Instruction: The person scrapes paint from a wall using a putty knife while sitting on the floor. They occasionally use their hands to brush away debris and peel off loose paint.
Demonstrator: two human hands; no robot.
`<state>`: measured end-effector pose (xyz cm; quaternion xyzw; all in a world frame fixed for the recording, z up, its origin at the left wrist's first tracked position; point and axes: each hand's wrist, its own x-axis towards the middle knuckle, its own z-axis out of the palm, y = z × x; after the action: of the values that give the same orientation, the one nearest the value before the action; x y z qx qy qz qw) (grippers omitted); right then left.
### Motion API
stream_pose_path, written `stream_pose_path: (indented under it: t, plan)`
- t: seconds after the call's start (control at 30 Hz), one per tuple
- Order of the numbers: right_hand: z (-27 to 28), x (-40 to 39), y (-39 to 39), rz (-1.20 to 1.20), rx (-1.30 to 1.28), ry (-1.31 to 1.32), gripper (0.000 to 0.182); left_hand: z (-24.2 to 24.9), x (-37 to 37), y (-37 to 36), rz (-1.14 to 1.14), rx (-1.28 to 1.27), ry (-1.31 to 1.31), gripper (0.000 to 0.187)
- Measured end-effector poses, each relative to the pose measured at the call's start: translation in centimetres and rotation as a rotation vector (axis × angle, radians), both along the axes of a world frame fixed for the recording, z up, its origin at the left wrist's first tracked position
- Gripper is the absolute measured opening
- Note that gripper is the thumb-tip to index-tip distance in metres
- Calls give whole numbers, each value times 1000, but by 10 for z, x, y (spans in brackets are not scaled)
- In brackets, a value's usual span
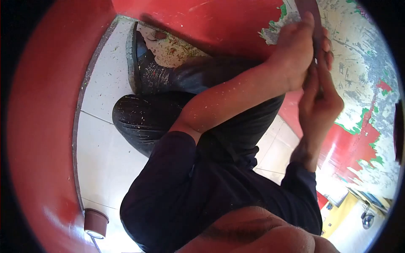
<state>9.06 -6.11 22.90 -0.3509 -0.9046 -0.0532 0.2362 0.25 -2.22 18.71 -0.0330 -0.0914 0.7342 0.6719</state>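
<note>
At my far left a red curved surface (pixel 38 126) runs down the view, with a small brown cup-shaped thing (pixel 96 222) near its lower edge, beside the pale tiled floor (pixel 99 156). I sit low, one shoe (pixel 134 59) at the upper left, and my dark trousers (pixel 143 118) are dusted with pale specks. Just past the shoe lies a scatter of crumbs and flakes (pixel 175 50).

My left hand (pixel 293 52) comes next, closed firmly round a long, dark, flat tool (pixel 311 9), the thumb lying along it. The tool is at the upper right, in front of a red surface whose worn patch (pixel 352 55) shows pale grey, with ragged green and red edges. It looks stiff and fairly light, narrow enough to wrap my fingers round, and I judge it hard to break. Dust could make it slip, so the middle of its length seems the surest place to hold; I'd keep skin off its edges, whose sharpness I can't tell.

My right hand (pixel 322 101) is just below, fingers reaching up to the tool's lower end; whether they pinch it or only brace it, I can't tell. Farther right a dark object (pixel 398 133) sits at the rim of the view, too cut off to name.
</note>
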Motion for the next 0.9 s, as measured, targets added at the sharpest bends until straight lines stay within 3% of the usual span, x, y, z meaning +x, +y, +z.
stream_pose_path:
  t: [0.07,0.17,0.2,0.23,0.3,0.37,0.4,0.47,0.53,0.6,0.63,0.73,0.8,0.9]
  plan:
    - [2,10,17,115,35,55,30,6,5,4,-38,-24,0,46]
    - [2,-4,5,28,-70,44,33,4,-4,10,97,-31,22,45]
    - [3,-6,4,-8,-133,50,35,3,-6,6,59,78,17,43]
    - [2,2,8,30,-48,35,32,-2,-5,-2,12,167,9,42]
    - [5,10,20,96,87,30,28,11,3,3,-46,60,2,45]
    - [4,0,33,177,161,60,27,8,-6,29,159,29,37,44]
    - [7,-5,25,115,71,53,29,9,-6,36,251,23,54,44]
    - [11,-20,13,18,-97,62,33,11,-12,26,143,60,22,44]
    - [19,1,14,105,6,-21,33,12,-5,11,-40,75,0,44]
    - [9,0,24,174,88,20,33,10,-1,14,33,42,12,46]
    - [10,-7,8,21,-62,53,34,9,-3,15,49,22,-6,46]
    - [14,-9,-2,3,-98,25,35,11,-6,9,27,53,-58,47]
    - [19,3,7,95,-57,-11,34,9,3,10,-56,60,-66,48]
    - [9,-3,4,101,-41,28,32,3,0,9,44,43,-34,47]
